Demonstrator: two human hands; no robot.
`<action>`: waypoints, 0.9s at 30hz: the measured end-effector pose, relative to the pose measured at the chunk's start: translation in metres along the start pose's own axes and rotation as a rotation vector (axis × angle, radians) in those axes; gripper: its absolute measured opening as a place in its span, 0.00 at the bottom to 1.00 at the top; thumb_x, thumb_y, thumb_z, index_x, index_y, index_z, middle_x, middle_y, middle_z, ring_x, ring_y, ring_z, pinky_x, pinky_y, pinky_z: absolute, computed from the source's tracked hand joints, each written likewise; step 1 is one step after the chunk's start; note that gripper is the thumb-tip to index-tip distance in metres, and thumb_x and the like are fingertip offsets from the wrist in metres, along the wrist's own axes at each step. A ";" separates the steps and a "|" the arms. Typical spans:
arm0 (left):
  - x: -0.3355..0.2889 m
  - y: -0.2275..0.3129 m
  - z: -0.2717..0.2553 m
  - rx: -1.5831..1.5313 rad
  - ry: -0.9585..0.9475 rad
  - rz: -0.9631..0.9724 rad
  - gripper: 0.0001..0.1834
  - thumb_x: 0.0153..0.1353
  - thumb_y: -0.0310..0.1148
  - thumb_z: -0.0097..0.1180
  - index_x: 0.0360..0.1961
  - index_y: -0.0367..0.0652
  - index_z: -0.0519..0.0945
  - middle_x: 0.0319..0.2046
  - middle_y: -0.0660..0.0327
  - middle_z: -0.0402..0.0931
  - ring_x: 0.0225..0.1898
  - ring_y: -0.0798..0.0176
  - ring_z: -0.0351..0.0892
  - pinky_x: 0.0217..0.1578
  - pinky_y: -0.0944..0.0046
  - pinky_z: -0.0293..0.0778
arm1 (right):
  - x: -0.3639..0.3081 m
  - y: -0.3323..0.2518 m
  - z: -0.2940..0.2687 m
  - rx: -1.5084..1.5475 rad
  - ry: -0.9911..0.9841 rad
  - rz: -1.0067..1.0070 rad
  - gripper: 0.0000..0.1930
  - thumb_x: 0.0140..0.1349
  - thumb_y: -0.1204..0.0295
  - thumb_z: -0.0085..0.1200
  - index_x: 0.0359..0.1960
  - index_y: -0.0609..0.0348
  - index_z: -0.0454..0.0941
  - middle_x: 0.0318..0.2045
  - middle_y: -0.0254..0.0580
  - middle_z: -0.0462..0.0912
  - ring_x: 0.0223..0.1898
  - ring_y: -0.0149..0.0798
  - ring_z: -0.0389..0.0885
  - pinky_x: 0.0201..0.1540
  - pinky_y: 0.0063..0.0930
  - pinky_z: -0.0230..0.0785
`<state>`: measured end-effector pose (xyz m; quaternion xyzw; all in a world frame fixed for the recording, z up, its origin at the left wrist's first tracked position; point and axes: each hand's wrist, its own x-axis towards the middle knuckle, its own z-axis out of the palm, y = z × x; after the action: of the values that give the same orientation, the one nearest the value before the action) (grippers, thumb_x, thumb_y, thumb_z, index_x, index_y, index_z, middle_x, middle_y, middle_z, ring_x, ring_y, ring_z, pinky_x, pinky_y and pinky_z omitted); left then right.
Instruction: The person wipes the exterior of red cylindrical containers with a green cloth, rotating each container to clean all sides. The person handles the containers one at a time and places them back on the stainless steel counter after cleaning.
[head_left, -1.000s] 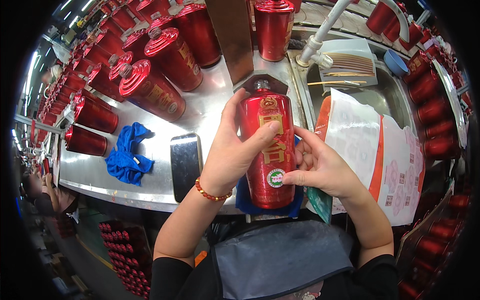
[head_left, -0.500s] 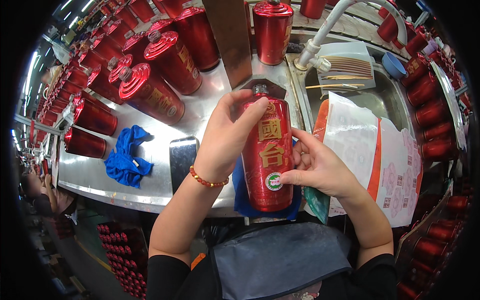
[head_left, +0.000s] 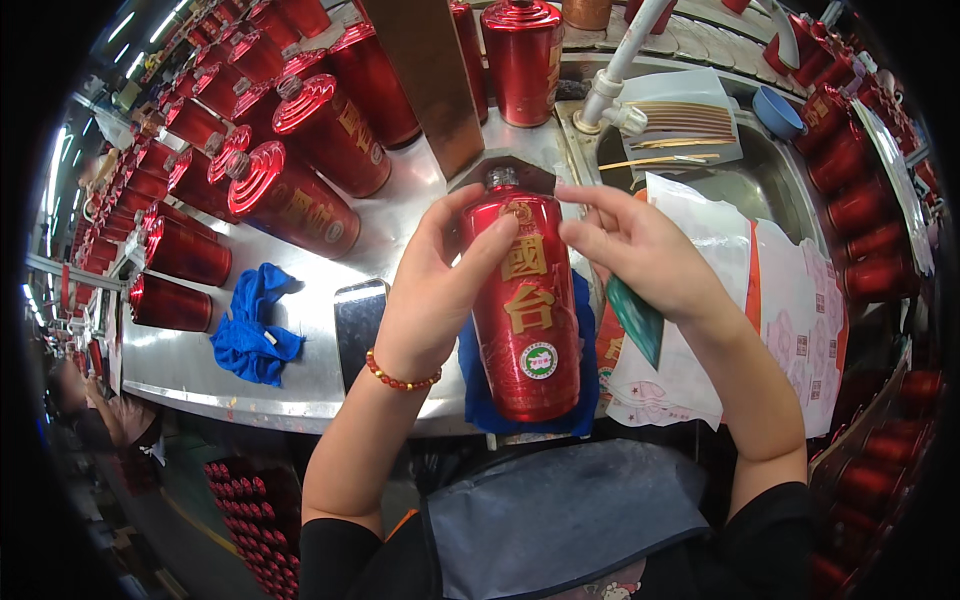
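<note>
A shiny red bottle with raised gold characters and a round green-and-white sticker lies before me, its neck pointing away. Beneath it a folded blue cloth shows at both sides. My left hand is closed around the bottle's left shoulder, thumb across the front. At the upper right of the bottle is my right hand, with thumb and forefinger near the shoulder; whether they touch it I cannot tell. A flat green scraper sticks out from under that hand, held by the curled, partly hidden fingers.
White printed sheets lie at the right, partly over a metal sink. A white tap and blue bowl are beyond. Left are a phone, a crumpled blue cloth and several red bottles. A brown metal post stands ahead.
My right hand has moved up from the bottle's lower right side to its shoulder, carrying the green scraper along. The left hand keeps its hold. The whole view has shifted slightly.
</note>
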<state>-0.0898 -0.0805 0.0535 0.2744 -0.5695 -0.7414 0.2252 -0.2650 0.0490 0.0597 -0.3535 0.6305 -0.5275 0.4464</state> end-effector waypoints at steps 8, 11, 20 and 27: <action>-0.001 -0.004 -0.001 -0.041 -0.012 0.002 0.36 0.68 0.39 0.65 0.68 0.30 0.65 0.56 0.54 0.76 0.56 0.66 0.76 0.58 0.66 0.73 | 0.024 -0.006 0.006 -0.084 -0.020 -0.010 0.23 0.70 0.59 0.61 0.57 0.66 0.77 0.30 0.27 0.79 0.32 0.20 0.71 0.35 0.16 0.63; -0.002 -0.004 0.000 -0.046 -0.015 0.007 0.36 0.68 0.39 0.65 0.68 0.30 0.65 0.56 0.54 0.76 0.56 0.66 0.76 0.58 0.66 0.73 | 0.024 -0.008 0.006 -0.070 -0.021 -0.014 0.22 0.70 0.60 0.61 0.56 0.66 0.77 0.30 0.27 0.79 0.32 0.19 0.72 0.35 0.15 0.64; 0.003 -0.009 -0.002 -0.121 -0.009 0.013 0.31 0.73 0.40 0.59 0.67 0.28 0.66 0.55 0.54 0.77 0.56 0.67 0.76 0.57 0.67 0.73 | 0.026 -0.008 0.006 -0.121 -0.021 -0.006 0.22 0.70 0.60 0.61 0.55 0.66 0.78 0.30 0.27 0.79 0.34 0.19 0.73 0.36 0.14 0.65; 0.003 -0.007 -0.002 -0.136 -0.015 -0.001 0.32 0.73 0.42 0.59 0.66 0.27 0.68 0.54 0.54 0.77 0.55 0.66 0.77 0.57 0.68 0.73 | 0.027 -0.011 0.004 -0.105 -0.033 0.009 0.23 0.69 0.59 0.62 0.55 0.66 0.78 0.30 0.27 0.80 0.33 0.19 0.73 0.36 0.15 0.65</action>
<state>-0.0911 -0.0820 0.0460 0.2532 -0.5192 -0.7806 0.2389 -0.2710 0.0203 0.0647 -0.3822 0.6514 -0.4857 0.4401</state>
